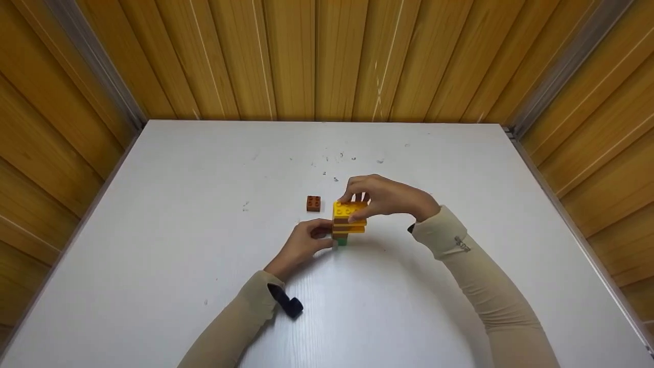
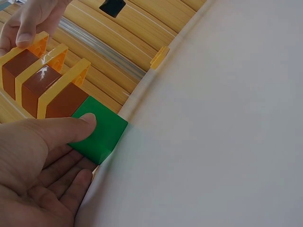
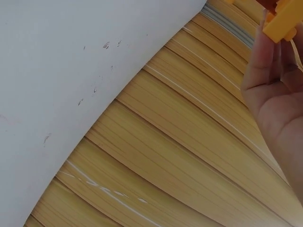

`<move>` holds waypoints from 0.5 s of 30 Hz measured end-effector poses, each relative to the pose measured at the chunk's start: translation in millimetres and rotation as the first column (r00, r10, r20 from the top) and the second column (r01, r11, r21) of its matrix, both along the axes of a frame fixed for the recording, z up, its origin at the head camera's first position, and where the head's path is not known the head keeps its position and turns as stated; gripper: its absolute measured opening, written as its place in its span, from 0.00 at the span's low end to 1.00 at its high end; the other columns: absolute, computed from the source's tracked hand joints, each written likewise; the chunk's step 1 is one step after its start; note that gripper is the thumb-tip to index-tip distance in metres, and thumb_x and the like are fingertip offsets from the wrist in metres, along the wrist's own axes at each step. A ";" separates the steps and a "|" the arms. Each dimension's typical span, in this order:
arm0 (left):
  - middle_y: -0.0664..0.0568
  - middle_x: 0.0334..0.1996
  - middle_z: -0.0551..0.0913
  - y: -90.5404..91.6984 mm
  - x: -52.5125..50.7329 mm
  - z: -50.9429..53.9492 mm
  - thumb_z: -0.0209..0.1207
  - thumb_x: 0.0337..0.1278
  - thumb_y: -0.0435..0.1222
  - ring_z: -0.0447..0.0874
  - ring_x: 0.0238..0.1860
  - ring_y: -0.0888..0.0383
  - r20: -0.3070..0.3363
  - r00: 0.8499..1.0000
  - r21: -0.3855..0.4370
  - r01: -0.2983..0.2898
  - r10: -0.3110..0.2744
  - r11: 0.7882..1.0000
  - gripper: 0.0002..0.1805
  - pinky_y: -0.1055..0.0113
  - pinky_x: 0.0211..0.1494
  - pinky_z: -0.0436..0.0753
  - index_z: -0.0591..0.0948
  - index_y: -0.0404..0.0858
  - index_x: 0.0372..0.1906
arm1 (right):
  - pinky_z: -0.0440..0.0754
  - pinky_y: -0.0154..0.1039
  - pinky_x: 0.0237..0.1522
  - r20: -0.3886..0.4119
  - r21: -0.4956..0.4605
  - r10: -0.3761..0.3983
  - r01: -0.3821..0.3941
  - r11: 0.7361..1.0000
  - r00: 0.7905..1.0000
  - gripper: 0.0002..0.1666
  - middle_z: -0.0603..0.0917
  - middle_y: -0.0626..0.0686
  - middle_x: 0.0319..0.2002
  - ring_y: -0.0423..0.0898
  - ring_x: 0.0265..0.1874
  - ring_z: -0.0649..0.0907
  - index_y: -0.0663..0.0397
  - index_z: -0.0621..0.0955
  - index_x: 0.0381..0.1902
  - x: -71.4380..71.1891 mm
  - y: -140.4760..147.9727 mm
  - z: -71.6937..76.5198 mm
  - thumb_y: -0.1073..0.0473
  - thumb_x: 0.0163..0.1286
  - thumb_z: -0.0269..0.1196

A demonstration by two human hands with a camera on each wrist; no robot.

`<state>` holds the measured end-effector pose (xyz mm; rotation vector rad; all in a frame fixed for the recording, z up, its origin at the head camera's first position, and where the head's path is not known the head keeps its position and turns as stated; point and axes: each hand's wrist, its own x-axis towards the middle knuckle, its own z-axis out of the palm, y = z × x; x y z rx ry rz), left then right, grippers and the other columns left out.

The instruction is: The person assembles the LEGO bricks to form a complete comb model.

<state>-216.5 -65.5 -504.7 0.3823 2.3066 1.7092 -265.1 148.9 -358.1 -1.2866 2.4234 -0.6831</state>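
A tower of toy building bricks stands on the table: a green brick (image 2: 102,130) at the base, then brown bricks (image 2: 41,78) alternating with yellow layers that jut out to the right. My left hand (image 1: 305,243) grips the tower low down, its thumb lying flat on the green brick and its fingers behind. At the top, my right hand (image 1: 383,197) pinches the uppermost yellow brick (image 1: 343,210) between thumb and fingers. In the right wrist view, only a corner of the yellow brick (image 3: 284,21) shows above the fingers.
A loose brown brick (image 1: 313,203) lies behind and left of the tower. A small yellow piece (image 2: 160,57) shows at the table's edge in the left wrist view. The white table (image 1: 204,168) has dark marks and is bordered by wood-look panels (image 1: 296,61).
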 end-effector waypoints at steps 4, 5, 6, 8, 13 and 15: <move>0.47 0.53 0.82 0.0 0.2 -0.2 0.66 0.53 0.32 0.81 0.54 0.53 -0.004 1.000 0.005 0.000 0.000 1.000 0.23 0.61 0.61 0.79 0.79 0.39 0.57 | 0.83 0.43 0.44 -0.013 -0.002 0.025 -0.025 1.000 1.000 0.21 0.82 0.50 0.44 0.45 0.40 0.79 0.53 0.82 0.51 -1.4 1.3 0.0 0.57 0.60 0.70; 0.48 0.53 0.83 0.0 0.3 -0.3 0.66 0.54 0.32 0.81 0.54 0.53 -0.001 1.000 0.006 0.000 0.000 1.000 0.23 0.61 0.60 0.79 0.79 0.40 0.57 | 0.83 0.42 0.44 -0.016 0.001 0.031 -0.031 1.000 0.999 0.21 0.82 0.49 0.44 0.45 0.40 0.79 0.52 0.82 0.52 -2.0 1.7 -0.3 0.57 0.60 0.70; 0.48 0.53 0.83 0.0 0.4 -0.3 0.66 0.53 0.32 0.81 0.54 0.53 0.000 1.000 0.005 0.000 0.000 1.000 0.23 0.61 0.60 0.79 0.79 0.40 0.57 | 0.83 0.42 0.44 -0.016 0.003 0.035 -0.035 0.999 0.999 0.22 0.82 0.49 0.44 0.44 0.40 0.79 0.52 0.82 0.52 -2.6 1.8 -0.6 0.56 0.60 0.70; 0.48 0.53 0.83 0.1 0.6 -0.2 0.66 0.53 0.32 0.81 0.54 0.54 0.003 1.000 0.002 -0.001 0.001 1.000 0.23 0.61 0.60 0.79 0.79 0.40 0.57 | 0.83 0.41 0.43 -0.018 0.005 0.041 -0.041 0.999 0.999 0.23 0.82 0.49 0.44 0.43 0.40 0.79 0.51 0.82 0.54 -3.9 2.3 -1.2 0.54 0.60 0.69; 0.48 0.53 0.83 0.9 0.3 1.1 0.66 0.53 0.33 0.82 0.53 0.54 -0.007 1.000 -0.002 -0.003 0.003 1.000 0.23 0.61 0.60 0.79 0.79 0.40 0.57 | 0.83 0.42 0.46 -0.011 -0.028 0.040 -0.040 0.999 0.999 0.24 0.83 0.52 0.46 0.45 0.42 0.81 0.52 0.82 0.54 -7.9 3.3 -2.0 0.49 0.62 0.67; 0.49 0.53 0.83 1.2 -0.1 1.7 0.66 0.53 0.33 0.82 0.53 0.55 -0.009 1.000 -0.008 -0.005 0.005 1.000 0.23 0.61 0.60 0.79 0.79 0.40 0.57 | 0.83 0.45 0.48 -0.003 -0.052 0.029 -0.029 0.998 1.000 0.24 0.83 0.53 0.48 0.47 0.44 0.81 0.53 0.82 0.54 -9.6 3.3 -1.6 0.49 0.63 0.66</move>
